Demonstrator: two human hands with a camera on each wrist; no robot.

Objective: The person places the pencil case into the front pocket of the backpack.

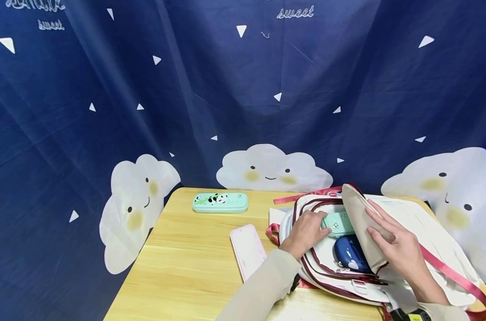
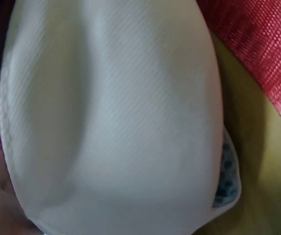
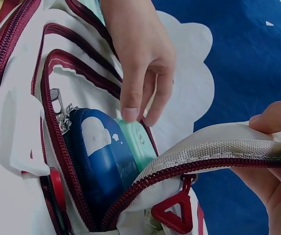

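Observation:
A white backpack (image 1: pixel 419 223) with dark red zips lies on the table, its front pocket unzipped. At the pocket's far end, my left hand (image 1: pixel 307 232) pinches the end of a mint green pencil case (image 1: pixel 339 224) between thumb and fingers; the right wrist view shows these fingertips (image 3: pixel 129 113) at its upper edge. Beside it in the pocket sits a dark blue zip case (image 1: pixel 351 254) with a white cloud print. My right hand (image 1: pixel 399 240) holds the pocket's flap (image 1: pixel 365 227) folded back, thumb on one face. Only white backpack fabric (image 2: pixel 140 98) fills most of the left wrist view.
Another mint green pencil case with a panda print (image 1: pixel 220 203) lies at the table's back left. A pale pink flat box (image 1: pixel 248 250) is left of the backpack. Red straps (image 1: pixel 453 276) trail around the bag. A dark blue curtain (image 1: pixel 226 89) hangs behind the table.

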